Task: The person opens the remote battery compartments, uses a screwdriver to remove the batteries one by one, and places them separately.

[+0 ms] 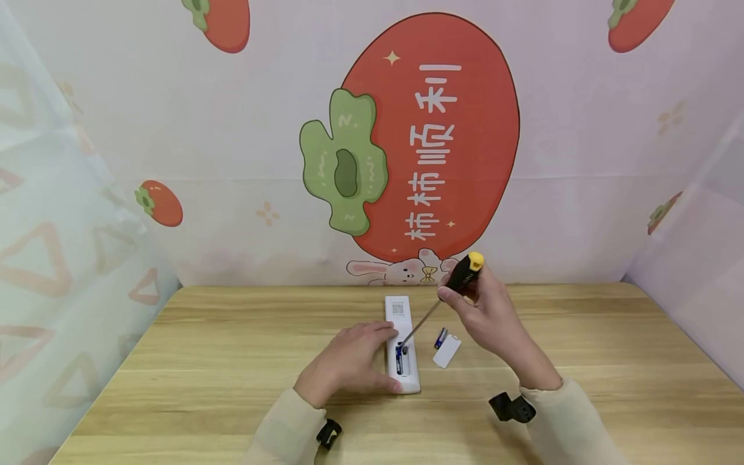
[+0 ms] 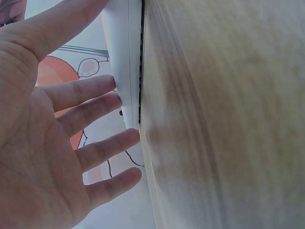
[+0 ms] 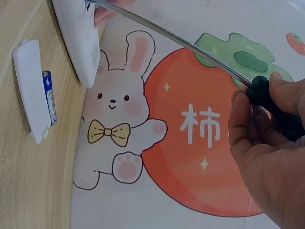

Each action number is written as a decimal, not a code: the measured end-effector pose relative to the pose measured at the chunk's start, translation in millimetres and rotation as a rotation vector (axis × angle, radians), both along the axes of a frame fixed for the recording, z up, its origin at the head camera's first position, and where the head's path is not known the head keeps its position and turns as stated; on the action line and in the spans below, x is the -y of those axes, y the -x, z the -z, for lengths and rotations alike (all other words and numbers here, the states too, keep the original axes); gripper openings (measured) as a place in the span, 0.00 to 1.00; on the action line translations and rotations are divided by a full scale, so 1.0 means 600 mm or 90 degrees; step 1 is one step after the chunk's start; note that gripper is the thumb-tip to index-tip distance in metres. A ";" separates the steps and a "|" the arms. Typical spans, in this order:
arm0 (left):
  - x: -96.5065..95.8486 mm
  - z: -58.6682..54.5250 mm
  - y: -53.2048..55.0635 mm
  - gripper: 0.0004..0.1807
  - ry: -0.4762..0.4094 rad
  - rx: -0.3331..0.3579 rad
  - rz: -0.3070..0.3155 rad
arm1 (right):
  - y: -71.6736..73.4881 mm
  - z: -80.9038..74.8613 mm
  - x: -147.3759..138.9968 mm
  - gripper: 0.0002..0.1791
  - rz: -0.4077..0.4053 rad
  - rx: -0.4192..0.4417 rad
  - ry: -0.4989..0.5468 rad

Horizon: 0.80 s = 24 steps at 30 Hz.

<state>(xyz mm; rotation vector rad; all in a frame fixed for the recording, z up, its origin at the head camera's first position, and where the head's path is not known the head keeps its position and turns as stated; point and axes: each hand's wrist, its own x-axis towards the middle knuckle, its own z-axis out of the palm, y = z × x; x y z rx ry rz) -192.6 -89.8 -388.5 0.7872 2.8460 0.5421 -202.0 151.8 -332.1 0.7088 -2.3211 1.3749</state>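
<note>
A white remote control (image 1: 398,321) lies back up on the table, its battery compartment uncovered. One blue battery (image 1: 399,363) sits in the left side of that compartment. My left hand (image 1: 354,361) rests along the remote's left edge, thumb on its near end. In the left wrist view the fingers (image 2: 97,107) stretch toward the remote's side, fairly straight. My right hand (image 1: 491,313) grips a screwdriver (image 1: 463,276) by its black handle with a yellow end. Its metal shaft (image 3: 186,43) slants down left, tip at the compartment's far end beside the battery.
Right of the remote lie a loose blue battery (image 1: 441,338) and the white battery cover (image 1: 447,351), close together. The wooden table (image 1: 244,336) runs back to a printed cloth (image 1: 261,129) with persimmons and a rabbit. Black straps (image 1: 511,408) hang at the wrists.
</note>
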 end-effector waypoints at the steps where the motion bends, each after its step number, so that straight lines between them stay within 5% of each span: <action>1: 0.000 -0.001 0.000 0.49 0.000 0.000 0.000 | -0.001 0.000 0.001 0.19 0.001 -0.003 0.002; 15: -0.003 -0.003 -0.001 0.49 0.006 0.005 -0.008 | -0.007 -0.005 0.004 0.18 0.085 0.011 0.011; 24: -0.002 -0.005 -0.001 0.49 0.010 0.007 -0.007 | -0.008 -0.010 0.001 0.17 0.087 0.000 0.027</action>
